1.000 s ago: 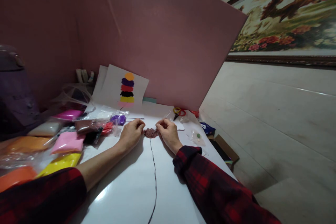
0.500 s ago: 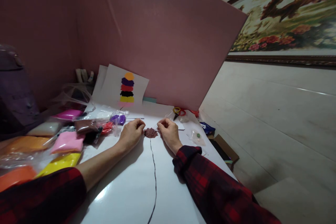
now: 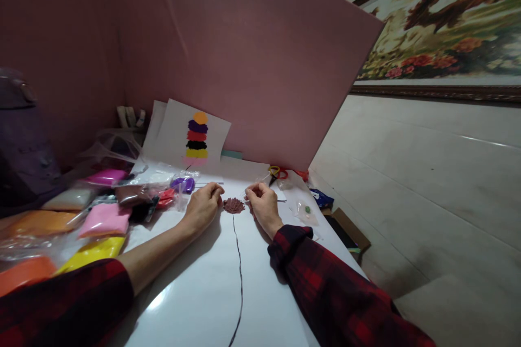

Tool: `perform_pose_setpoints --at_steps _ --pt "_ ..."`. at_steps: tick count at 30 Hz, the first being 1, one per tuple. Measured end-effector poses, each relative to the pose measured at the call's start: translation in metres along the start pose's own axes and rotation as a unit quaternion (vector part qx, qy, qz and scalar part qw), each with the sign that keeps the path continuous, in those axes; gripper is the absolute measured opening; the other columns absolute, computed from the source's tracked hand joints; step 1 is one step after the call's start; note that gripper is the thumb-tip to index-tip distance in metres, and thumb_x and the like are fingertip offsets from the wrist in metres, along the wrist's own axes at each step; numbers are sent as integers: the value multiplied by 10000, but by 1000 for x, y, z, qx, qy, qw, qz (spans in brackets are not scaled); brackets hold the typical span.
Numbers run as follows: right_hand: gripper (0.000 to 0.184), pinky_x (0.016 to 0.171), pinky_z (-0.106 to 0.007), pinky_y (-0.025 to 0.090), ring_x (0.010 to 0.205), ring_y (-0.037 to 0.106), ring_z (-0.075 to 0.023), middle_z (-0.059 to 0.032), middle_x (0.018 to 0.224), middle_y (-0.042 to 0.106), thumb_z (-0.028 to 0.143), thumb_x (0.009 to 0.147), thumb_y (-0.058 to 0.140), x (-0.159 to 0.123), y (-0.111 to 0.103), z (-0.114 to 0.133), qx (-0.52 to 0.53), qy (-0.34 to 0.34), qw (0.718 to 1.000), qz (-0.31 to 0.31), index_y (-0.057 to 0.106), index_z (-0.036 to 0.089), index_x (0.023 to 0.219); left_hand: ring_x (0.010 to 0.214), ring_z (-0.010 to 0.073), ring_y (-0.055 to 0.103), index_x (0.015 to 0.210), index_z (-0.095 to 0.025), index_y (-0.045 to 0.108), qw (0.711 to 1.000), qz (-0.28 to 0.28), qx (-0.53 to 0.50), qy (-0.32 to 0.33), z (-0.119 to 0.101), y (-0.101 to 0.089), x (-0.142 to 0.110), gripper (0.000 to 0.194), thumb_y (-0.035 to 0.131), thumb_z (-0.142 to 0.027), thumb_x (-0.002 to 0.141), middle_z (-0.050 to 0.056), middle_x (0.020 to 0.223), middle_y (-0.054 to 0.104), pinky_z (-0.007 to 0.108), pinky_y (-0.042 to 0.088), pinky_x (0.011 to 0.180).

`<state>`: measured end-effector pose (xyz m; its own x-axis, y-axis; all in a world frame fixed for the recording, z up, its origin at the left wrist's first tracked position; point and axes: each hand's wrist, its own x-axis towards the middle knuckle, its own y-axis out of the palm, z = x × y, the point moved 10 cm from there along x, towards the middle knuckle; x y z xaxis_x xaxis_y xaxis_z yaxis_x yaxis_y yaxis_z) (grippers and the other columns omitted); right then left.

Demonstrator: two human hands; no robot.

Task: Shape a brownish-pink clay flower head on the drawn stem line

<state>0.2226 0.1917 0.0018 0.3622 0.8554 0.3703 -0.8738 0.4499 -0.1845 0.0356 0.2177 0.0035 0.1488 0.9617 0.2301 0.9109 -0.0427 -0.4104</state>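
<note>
White sheet (image 3: 183, 293): black line (image 3: 241, 282) laid, ridged brown clay tuft (image 3: 234, 205) looks part-done; right hand (image 3: 264, 207) pinches slim pale tool (image 3: 266, 178), left hand (image 3: 201, 207) hold unclear.

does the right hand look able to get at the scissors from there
Probably yes: the scissors lie in view just beyond the right hand, and the left hand is across the ruffled brown piece, out of the way; the right's pinch may need opening.

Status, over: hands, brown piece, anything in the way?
Left hand, right hand flank ruffled brown clay-like piece; fingers curled, grip unclear. Piece at far end of thin dark wavy line. Nothing seen covering it.
</note>
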Motion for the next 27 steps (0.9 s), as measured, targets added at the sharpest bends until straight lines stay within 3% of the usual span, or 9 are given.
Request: perform_pose_setpoints --at_steps 6,27 --pt "140 409 -217 367 422 488 -112 20 528 596 316 725 581 1 1 -2 5 1 1000 3 597 176 717 605 183 532 636 -225 526 1000 -3 27 12 -6 -2 -2 262 434 -400 808 -12 573 573 298 361 621" --pt "152 472 -236 417 494 546 -135 13 551 610 327 730 591 1 3 0 -14 -18 1000 17 609 176 715 611 185 547 641 -215 541 999 4 30 23 -7 -2 -2 353 420 -467 856 -8 571 574 296 370 607"
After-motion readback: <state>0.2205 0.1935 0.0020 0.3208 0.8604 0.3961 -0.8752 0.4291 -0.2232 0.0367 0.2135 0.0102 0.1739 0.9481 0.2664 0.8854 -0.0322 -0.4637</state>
